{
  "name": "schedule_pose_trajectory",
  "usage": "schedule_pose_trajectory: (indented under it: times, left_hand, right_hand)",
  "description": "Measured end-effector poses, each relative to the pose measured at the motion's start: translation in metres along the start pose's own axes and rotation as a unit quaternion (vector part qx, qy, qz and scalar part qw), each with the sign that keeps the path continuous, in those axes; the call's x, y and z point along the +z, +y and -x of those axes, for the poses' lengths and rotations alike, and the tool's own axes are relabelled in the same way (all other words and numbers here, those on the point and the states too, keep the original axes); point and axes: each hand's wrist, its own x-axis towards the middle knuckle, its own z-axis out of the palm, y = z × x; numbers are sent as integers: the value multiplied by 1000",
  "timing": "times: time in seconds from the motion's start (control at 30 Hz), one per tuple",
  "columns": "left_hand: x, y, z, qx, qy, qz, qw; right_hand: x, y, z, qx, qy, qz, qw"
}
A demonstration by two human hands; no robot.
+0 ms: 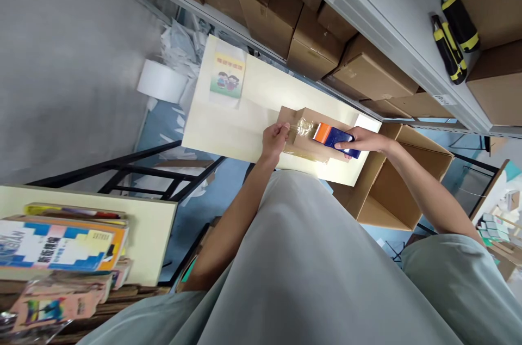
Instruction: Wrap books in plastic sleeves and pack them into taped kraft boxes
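A small brown cardboard box (322,116) lies on the pale table in front of me. Its left part has shiny clear packing tape (304,127) over it, and more tape shows along its near side. At the box's left end, my left hand (274,140) is closed in a pinch, with the tape's end at its fingertips. My right hand (361,140) grips a blue and orange tape dispenser (332,138) over the top of the box, its toothed orange end facing left.
An open cardboard carton (402,179) stands right of the pale table (253,138). Shelves above hold brown boxes (316,43) and yellow-black utility knives (451,43). A booklet (227,77) lies at the table's left. Stacked books (57,244) sit at lower left.
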Motion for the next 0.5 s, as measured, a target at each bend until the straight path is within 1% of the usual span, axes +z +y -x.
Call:
schedule_pose_trajectory:
  times: [0.17,0.27,0.37,0.43,0.5]
  left_hand:
    - [1,-15,-6,-10,3,-12,1000]
    - [6,-24,-9,-22,-4,-30,999]
    - [14,-33,-10,-14,-17,-46,999]
    - [17,-37,-10,-3,-9,-53,999]
    - [15,-40,-7,1,15,-72,997]
  right_hand:
    - [5,6,-6,-5,-10,-15,1000]
    - [8,5,-7,-5,-10,-30,999]
    - [10,3,-7,3,2,-27,1000]
    - [12,2,-6,12,14,-16,1000]
    - [14,1,-5,19,25,-6,999]
